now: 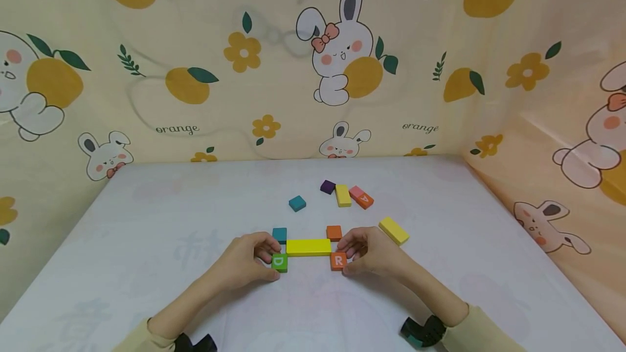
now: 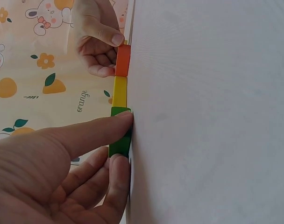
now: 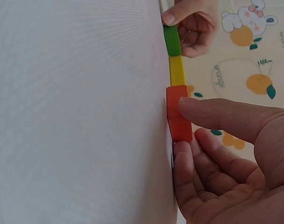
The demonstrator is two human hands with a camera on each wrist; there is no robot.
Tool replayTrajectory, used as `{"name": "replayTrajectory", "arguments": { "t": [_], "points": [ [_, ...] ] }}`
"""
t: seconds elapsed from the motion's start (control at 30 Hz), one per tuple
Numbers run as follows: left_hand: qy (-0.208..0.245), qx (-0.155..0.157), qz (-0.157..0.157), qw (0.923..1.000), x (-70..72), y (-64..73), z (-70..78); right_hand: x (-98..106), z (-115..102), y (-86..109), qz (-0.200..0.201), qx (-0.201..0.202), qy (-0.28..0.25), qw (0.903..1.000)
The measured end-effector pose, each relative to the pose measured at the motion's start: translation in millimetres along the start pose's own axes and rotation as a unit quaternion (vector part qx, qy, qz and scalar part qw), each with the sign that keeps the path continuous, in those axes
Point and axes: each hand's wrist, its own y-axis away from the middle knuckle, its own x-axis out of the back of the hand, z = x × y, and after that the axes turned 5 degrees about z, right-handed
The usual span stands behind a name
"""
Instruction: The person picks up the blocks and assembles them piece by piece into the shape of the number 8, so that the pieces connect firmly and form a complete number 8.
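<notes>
The green block [image 1: 280,263] is held in the left grip [image 1: 246,258], the R block [image 1: 338,262] in the right grip [image 1: 375,251], both partly closed; the yellow bar [image 1: 308,247] is set between.

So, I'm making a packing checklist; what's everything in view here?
Table: 1, white, under the blocks
Patterned cloth: count unclear, mostly cream, behind and beside table
Long block: 1, yellow, mid-table
D block: 1, green, long block's left end
R block: 1, orange, right end
Plain orange block: 1, orange, behind R block
Teal blocks: 2, teal, behind D block and farther back
Purple block: 1, purple, back
Short yellow blocks: 2, yellow, beside purple block and right of plain orange block
A piece: one or two, orange and pink, back
Sleeves: 2, cream, forearms
Left hand: 1, bare, gripping D block
Right hand: 1, bare, gripping R block
</notes>
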Motion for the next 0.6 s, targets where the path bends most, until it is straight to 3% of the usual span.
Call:
{"name": "replayTrajectory", "arguments": {
  "t": [0.6],
  "points": [
    [-0.004, -0.006, -0.008, 0.9999, 4.5, -1.4, 0.9, -0.6, -2.6, -1.7, 0.002, -0.003, 0.005, 1.0]
  ]
}}
